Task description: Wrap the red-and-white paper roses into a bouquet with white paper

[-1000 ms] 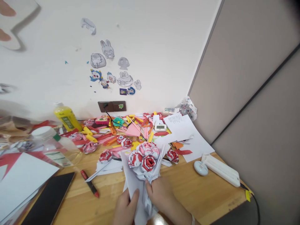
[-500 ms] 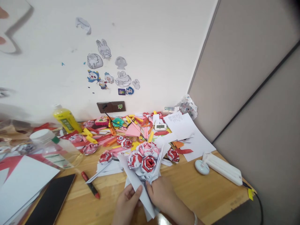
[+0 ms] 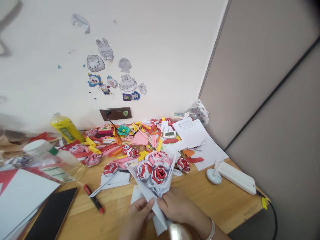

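A bouquet of red, pink and white paper roses [image 3: 159, 174] sits in a cone of white wrapping paper [image 3: 147, 191] above the table's front part. My left hand [image 3: 141, 211] pinches the wrapper's left fold between thumb and fingers. From the other side, my right hand [image 3: 173, 206] is closed around the lower right of the wrapper; its fingertips are partly hidden. Beyond the bouquet lie loose paper roses, one red and white rose [image 3: 183, 164] on its right and another [image 3: 110, 168] on its left.
Coloured paper strips [image 3: 117, 150] cover the table's back along the wall. On the left stand a clear jar [image 3: 60, 163] and a yellow bottle [image 3: 67, 128], with a red crayon [image 3: 93, 198] and black board [image 3: 52, 213] nearer. A white power strip [image 3: 236, 176] lies right.
My right hand has shifted slightly inward over the wrapper, and the wrapper's left flap lies further across to the right. The whole view has moved a little.
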`<state>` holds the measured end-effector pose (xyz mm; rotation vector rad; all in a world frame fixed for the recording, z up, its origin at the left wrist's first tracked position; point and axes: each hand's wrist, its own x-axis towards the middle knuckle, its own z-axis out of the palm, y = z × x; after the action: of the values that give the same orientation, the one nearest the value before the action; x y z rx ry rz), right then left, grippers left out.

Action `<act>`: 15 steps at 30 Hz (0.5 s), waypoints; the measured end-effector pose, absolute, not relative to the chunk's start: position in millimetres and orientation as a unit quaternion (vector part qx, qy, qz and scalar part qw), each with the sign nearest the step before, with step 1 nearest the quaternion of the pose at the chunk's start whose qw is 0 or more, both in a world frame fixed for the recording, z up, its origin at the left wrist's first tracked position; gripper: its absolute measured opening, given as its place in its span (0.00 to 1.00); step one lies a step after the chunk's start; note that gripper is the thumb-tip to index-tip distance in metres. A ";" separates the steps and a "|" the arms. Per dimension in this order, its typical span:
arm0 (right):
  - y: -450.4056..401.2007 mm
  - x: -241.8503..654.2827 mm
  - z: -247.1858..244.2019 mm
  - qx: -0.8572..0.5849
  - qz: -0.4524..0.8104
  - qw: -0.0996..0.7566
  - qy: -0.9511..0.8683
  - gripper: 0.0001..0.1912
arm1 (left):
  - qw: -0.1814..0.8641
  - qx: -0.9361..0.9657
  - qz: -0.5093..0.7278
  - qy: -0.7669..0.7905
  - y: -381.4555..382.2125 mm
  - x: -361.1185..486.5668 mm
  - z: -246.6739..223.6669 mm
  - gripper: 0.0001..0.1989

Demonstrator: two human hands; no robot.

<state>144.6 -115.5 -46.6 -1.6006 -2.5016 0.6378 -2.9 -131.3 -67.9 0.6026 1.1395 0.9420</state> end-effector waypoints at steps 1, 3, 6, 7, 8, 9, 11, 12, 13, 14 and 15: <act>-115.2 147.0 -45.5 -0.517 0.219 0.051 -0.826 0.20 | 0.715 0.266 0.419 0.492 -131.5 -2.8 -67.8 0.18; -114.6 149.9 -45.0 -0.508 0.237 0.059 -0.826 0.20 | 0.735 0.257 0.417 0.468 -132.0 -2.9 -68.4 0.17; -114.5 149.9 -48.6 -0.522 0.264 0.080 -0.807 0.19 | 0.722 0.244 0.428 0.485 -133.2 -4.2 -70.0 0.18; -115.0 149.2 -50.5 -0.532 0.273 0.087 -0.797 0.18 | 0.720 0.243 0.431 0.487 -133.6 -5.2 -70.6 0.18; -115.7 148.2 -52.4 -0.545 0.279 0.095 -0.785 0.18 | 0.718 0.241 0.436 0.487 -133.9 -6.7 -71.6 0.17; -116.5 147.1 -54.1 -0.558 0.280 0.103 -0.775 0.17 | 0.717 0.238 0.439 0.486 -134.1 -8.7 -73.0 0.17; -118.4 144.8 -56.7 -0.573 0.263 0.116 -0.767 0.18 | 0.719 0.232 0.437 0.487 -134.2 -13.8 -77.3 0.16; -119.3 143.4 -57.6 -0.575 0.248 0.116 -0.771 0.19 | 0.720 0.231 0.435 0.489 -134.2 -16.4 -79.8 0.15; -120.0 141.9 -58.4 -0.574 0.230 0.113 -0.778 0.20 | 0.718 0.230 0.436 0.491 -134.4 -18.5 -82.1 0.15; -120.5 140.2 -59.3 -0.571 0.212 0.108 -0.786 0.20 | 0.714 0.231 0.441 0.493 -134.7 -20.0 -83.9 0.16; -120.9 138.4 -60.2 -0.568 0.194 0.101 -0.793 0.21 | 0.710 0.233 0.444 0.494 -135.3 -20.5 -84.8 0.16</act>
<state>138.4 -120.9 -60.2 -1.6791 -2.3428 0.5719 -20.5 -135.3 -84.8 0.5164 1.0970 0.9859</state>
